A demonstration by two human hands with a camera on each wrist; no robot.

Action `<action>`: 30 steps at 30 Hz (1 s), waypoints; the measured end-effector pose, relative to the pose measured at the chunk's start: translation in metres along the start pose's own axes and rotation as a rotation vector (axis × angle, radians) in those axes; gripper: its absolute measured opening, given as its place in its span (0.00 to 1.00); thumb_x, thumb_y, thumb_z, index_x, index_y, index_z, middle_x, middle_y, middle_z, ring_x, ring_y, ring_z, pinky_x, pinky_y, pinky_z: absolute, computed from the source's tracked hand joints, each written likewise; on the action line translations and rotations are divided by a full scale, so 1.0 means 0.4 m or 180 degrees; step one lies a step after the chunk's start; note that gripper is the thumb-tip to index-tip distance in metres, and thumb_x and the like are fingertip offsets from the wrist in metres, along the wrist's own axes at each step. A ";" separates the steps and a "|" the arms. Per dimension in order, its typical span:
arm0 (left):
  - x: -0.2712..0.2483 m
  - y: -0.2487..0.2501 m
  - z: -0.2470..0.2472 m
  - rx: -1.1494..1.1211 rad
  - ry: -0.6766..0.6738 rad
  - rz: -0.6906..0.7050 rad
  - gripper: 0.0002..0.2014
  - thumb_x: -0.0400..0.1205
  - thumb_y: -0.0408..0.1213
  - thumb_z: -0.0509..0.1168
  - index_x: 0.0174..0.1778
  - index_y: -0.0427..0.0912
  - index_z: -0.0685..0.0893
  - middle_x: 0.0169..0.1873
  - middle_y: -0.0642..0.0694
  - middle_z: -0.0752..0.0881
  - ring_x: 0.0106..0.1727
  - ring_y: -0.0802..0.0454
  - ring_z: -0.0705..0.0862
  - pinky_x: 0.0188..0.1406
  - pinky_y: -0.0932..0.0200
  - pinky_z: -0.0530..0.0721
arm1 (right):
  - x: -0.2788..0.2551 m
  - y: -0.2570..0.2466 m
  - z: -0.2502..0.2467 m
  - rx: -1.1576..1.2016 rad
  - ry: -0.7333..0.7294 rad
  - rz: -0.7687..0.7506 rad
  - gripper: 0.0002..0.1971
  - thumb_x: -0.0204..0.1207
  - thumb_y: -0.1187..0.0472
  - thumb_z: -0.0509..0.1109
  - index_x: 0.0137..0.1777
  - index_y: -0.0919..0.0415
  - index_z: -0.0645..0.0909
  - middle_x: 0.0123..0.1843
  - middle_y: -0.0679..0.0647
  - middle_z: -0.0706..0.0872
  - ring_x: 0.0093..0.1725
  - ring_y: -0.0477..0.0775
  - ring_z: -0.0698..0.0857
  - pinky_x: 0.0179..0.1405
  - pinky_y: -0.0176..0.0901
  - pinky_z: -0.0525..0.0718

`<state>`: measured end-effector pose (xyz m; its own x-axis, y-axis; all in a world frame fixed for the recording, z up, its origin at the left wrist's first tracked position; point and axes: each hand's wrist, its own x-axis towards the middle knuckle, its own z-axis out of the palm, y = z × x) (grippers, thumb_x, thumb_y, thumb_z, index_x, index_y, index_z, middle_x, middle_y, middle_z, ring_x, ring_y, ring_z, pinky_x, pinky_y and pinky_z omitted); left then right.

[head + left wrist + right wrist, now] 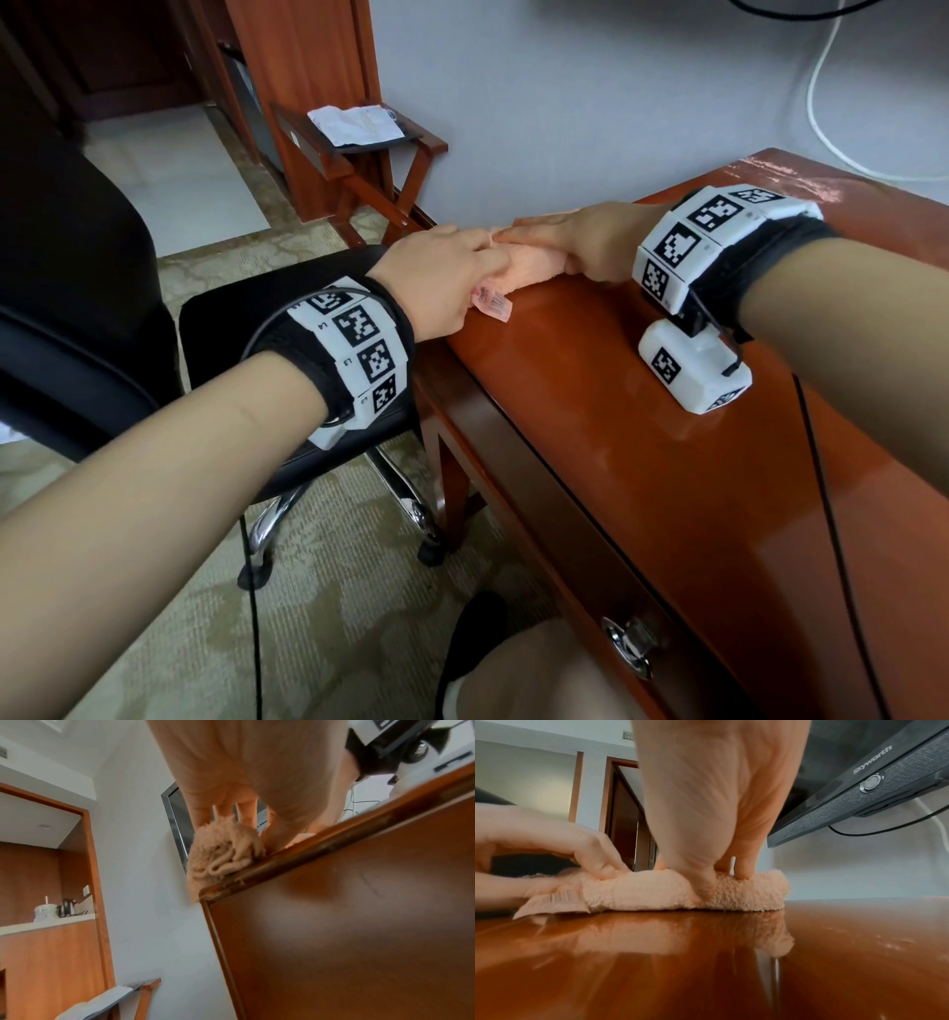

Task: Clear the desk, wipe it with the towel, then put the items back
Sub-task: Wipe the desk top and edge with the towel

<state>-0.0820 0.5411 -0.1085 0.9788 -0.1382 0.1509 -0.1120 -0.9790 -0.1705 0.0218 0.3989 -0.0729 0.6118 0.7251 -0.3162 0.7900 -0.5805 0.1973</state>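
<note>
A peach towel [534,267], folded into a thick pad, is lying at the left corner of the glossy wooden surface [642,411], partly overhanging its edge. The right hand [580,241] is pressing down on it, fingers and thumb digging into the pile. The left hand [447,272] is pinching the towel's tagged end. That overhang is risking a slip: a stroke toward the corner would likely drag the towel off onto the floor.
</note>
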 end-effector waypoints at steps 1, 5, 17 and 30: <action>0.003 -0.005 0.000 -0.0054 0.0014 0.0010 0.21 0.80 0.31 0.59 0.69 0.47 0.73 0.67 0.46 0.73 0.65 0.44 0.72 0.58 0.51 0.75 | -0.004 -0.003 -0.005 0.0074 0.0002 0.0025 0.39 0.81 0.74 0.57 0.82 0.45 0.42 0.85 0.46 0.47 0.81 0.55 0.61 0.72 0.46 0.65; 0.013 -0.026 -0.009 -0.0488 -0.0107 -0.0204 0.20 0.80 0.40 0.61 0.69 0.55 0.75 0.75 0.49 0.67 0.74 0.44 0.64 0.69 0.47 0.66 | -0.028 -0.002 -0.023 0.0302 0.0003 0.0111 0.36 0.82 0.71 0.56 0.83 0.44 0.44 0.79 0.54 0.64 0.41 0.49 0.76 0.30 0.23 0.75; -0.005 -0.006 -0.044 -0.0380 -0.0421 -0.0106 0.22 0.80 0.37 0.61 0.71 0.53 0.71 0.62 0.45 0.83 0.58 0.44 0.82 0.49 0.58 0.75 | -0.012 0.015 0.015 0.0359 0.0418 0.0377 0.25 0.78 0.66 0.61 0.74 0.47 0.73 0.74 0.57 0.75 0.72 0.61 0.74 0.71 0.57 0.74; -0.049 0.154 -0.084 0.0196 -0.0585 0.0190 0.22 0.80 0.32 0.58 0.71 0.47 0.66 0.66 0.42 0.78 0.59 0.38 0.82 0.50 0.50 0.78 | -0.180 0.025 0.036 -0.0156 -0.0283 0.0142 0.44 0.79 0.77 0.56 0.81 0.37 0.40 0.85 0.45 0.44 0.83 0.58 0.52 0.80 0.57 0.59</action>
<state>-0.1137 0.4785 -0.0894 0.9862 -0.1606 -0.0407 -0.1657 -0.9581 -0.2337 -0.0149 0.3356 -0.0615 0.6421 0.6619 -0.3869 0.7644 -0.5910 0.2576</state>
